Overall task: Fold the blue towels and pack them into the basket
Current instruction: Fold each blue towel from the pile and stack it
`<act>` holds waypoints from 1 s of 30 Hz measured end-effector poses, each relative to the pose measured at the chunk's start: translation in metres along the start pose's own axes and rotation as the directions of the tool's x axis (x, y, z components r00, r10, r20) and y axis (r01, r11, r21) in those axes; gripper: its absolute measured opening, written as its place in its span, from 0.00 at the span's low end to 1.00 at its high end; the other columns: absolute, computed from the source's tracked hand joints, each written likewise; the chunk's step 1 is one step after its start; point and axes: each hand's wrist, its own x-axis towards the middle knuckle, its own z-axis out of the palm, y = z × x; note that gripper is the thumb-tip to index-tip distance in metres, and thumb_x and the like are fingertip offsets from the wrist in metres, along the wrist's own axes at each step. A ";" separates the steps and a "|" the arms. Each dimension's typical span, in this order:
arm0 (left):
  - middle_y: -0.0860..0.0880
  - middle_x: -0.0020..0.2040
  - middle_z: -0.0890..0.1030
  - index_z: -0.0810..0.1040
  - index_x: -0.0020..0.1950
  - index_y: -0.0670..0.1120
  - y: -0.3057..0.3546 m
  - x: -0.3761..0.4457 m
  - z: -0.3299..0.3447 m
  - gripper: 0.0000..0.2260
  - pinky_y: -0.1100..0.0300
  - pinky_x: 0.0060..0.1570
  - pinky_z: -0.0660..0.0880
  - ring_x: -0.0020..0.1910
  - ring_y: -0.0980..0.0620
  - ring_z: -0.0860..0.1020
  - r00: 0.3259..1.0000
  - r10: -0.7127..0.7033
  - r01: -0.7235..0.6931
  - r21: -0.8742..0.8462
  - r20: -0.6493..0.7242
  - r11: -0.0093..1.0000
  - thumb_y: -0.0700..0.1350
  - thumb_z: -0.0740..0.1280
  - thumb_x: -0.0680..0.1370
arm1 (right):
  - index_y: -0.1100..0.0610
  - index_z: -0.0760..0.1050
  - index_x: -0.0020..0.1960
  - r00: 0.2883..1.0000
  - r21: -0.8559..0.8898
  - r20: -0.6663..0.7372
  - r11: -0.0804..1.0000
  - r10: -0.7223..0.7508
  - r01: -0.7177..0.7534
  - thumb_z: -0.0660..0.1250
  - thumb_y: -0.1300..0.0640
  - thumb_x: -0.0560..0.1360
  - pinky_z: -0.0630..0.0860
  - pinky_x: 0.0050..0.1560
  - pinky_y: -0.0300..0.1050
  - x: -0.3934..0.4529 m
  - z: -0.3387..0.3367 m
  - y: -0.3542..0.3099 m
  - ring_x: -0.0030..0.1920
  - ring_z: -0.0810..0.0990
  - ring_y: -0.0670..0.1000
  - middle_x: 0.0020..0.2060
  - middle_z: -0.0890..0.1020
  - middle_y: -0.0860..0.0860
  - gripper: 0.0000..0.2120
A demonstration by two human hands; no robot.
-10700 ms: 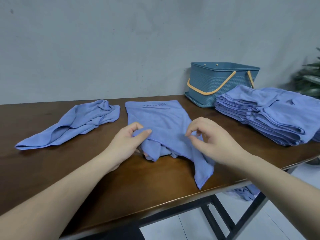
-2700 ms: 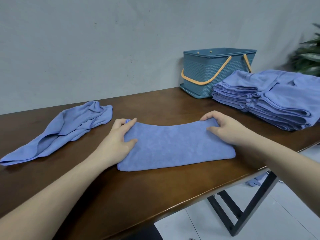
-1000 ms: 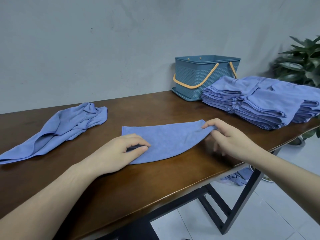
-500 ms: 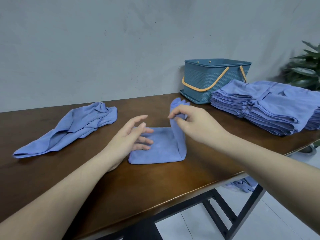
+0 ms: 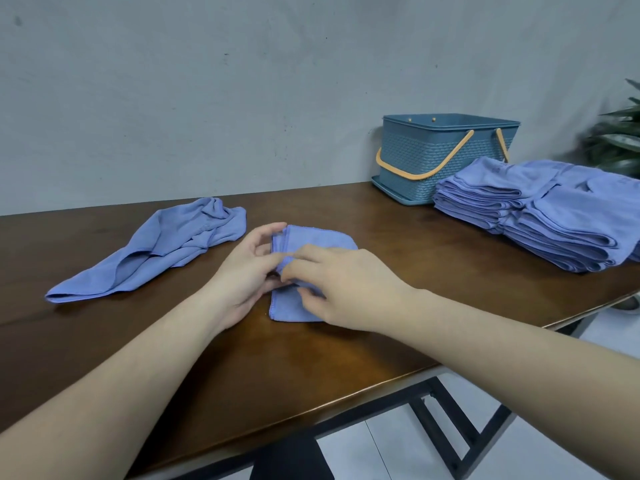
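A small folded blue towel (image 5: pixel 320 239) lies on the brown table (image 5: pixel 304 372) in front of me. My left hand (image 5: pixel 242 277) is at its left edge, with thumb and fingers curled round the layers there. My right hand (image 5: pixel 346 291) lies across the towel from the right and pinches the same left edge with its fingertips. It hides much of the towel's near half. A crumpled blue towel (image 5: pixel 162 252) lies unfolded to the left. The teal basket (image 5: pixel 446 157) with orange handles stands at the back right against the wall; its inside is hidden.
Two thick stacks of folded blue towels (image 5: pixel 543 216) fill the table's right end, just in front of the basket. A green plant (image 5: pixel 620 140) stands beyond them. The table's front edge runs diagonally close to my forearms, with black legs and a tiled floor below.
My right hand has carried the raised right half of the towel over to the left and laid it down. Both hands now meet at the left edge.
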 end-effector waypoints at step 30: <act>0.43 0.44 0.77 0.83 0.48 0.57 -0.006 0.000 -0.004 0.07 0.53 0.46 0.74 0.41 0.44 0.76 0.989 0.130 -0.126 0.834 0.067 0.537 0.45 0.68 0.79 | 0.47 0.81 0.57 0.984 0.275 0.030 0.945 0.176 -0.178 0.68 0.48 0.77 0.69 0.52 0.33 -0.077 0.000 0.054 0.52 0.75 0.43 0.53 0.77 0.38 0.10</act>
